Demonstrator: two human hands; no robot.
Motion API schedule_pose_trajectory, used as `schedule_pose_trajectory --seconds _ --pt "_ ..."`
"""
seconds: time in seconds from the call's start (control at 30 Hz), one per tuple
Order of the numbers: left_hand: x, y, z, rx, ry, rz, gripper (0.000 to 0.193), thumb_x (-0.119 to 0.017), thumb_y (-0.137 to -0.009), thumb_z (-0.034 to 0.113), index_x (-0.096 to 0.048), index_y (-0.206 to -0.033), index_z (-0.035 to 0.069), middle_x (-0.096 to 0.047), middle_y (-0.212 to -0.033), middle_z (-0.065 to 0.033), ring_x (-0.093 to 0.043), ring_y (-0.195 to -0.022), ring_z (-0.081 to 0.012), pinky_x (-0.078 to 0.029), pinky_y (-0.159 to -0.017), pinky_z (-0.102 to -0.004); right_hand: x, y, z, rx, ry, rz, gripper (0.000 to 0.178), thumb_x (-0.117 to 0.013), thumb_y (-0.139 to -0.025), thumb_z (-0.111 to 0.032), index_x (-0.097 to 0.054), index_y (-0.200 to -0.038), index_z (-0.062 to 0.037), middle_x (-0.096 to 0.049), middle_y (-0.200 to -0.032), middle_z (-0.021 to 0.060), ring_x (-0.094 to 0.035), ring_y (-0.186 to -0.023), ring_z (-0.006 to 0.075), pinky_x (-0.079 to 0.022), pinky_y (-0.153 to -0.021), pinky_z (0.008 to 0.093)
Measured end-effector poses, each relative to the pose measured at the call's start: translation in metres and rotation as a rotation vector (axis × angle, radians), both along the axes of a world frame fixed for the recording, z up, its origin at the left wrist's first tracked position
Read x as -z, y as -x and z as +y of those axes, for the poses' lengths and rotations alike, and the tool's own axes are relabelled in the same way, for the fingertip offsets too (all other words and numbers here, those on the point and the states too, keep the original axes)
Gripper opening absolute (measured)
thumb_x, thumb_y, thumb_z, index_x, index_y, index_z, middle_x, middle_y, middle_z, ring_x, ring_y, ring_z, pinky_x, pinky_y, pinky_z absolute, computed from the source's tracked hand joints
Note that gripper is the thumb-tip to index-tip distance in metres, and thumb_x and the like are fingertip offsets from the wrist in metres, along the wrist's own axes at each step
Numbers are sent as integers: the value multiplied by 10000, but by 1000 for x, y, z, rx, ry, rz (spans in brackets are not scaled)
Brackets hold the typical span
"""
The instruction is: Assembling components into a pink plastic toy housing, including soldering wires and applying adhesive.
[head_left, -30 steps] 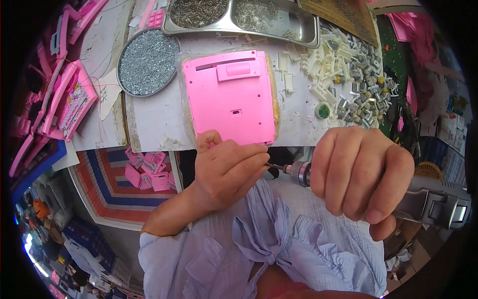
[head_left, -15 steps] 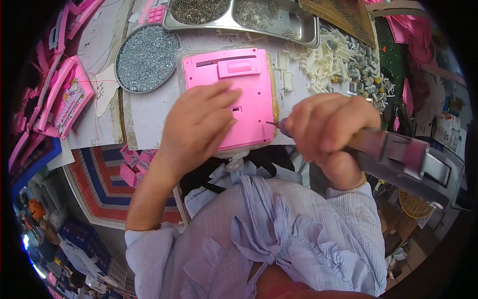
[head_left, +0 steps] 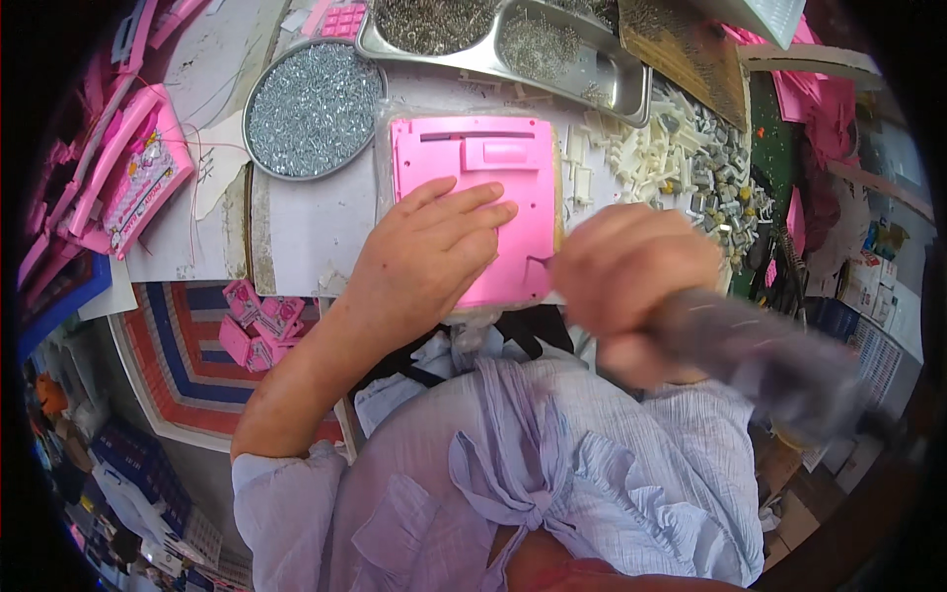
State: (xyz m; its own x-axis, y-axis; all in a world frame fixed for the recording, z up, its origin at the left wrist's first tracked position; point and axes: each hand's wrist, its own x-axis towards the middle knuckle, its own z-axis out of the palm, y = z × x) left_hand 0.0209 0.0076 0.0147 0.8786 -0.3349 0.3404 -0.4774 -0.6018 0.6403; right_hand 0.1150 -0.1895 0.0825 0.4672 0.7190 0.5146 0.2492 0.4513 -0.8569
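Observation:
A pink plastic casing lies on a cushion wrapped in clear plastic, with a slot and a raised block near its far edge. My left hand rests over its left and middle part, fingers stretched out and pressing on the surface. In my closed right hand is a power screwdriver, its body smeared by motion. The thin bit points left and meets the casing near its right edge; whether it sits in a screw hole I cannot tell.
A round tray of silvery screws stands left of the casing. Beyond is a metal tray with small hardware. White plastic parts and small metal parts are heaped at right. Pink casings pile at far left, with more pink pieces below the table.
The whole view has shifted a little. My left hand has slid over the casing and now covers its small middle opening. The screwdriver's bit has moved onto the casing's right side.

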Motion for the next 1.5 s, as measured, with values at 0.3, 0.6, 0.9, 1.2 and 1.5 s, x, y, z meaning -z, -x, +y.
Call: schedule_pose_trajectory --seconds 0.3,0.6,0.9,1.2,1.5 --pt "-1 -6 4 20 20 14 76 -599 -847 101 -607 -897 46 -691 -1211 -87 -616 -1222 -248 -443 -1043 -460 6 -8 14 199 148 -63 273 -697 -902 -152 -470 -770 -78 -530 -561 48 -513 -453 182 -465 -467 331" --pt "2 -7 7 42 34 65 77 -659 -862 94 -603 -903 60 -689 -1228 -81 -607 -1234 -258 -435 -1044 -459 -8 -42 12 96 1 108 196 -733 -824 -72 -545 -770 -77 -537 -598 34 -504 -504 150 -423 -486 287" --pt "4 -8 7 43 75 82 89 -675 -870 83 -597 -911 73 -685 -1260 -66 -597 -1250 -253 -429 -1051 -446 25 -77 38 219 187 61 252 -673 -924 -161 -466 -813 -68 -481 -560 42 -416 -474 123 -358 -466 295" --pt "5 -7 7 24 91 79 72 -663 -871 91 -612 -909 58 -687 -1257 -73 -602 -1239 -260 -429 -1051 -457 18 -86 46 102 175 143 193 -658 -918 -128 -506 -848 -32 -488 -562 54 -418 -456 117 -342 -441 281" --pt "8 -6 5 18 136 75 90 -680 -861 105 -622 -887 41 -689 -1251 -77 -603 -1234 -275 -436 -1039 -467 16 -101 48 -100 223 235 212 -659 -922 -163 -510 -865 -23 -485 -561 44 -429 -446 104 -341 -444 276"
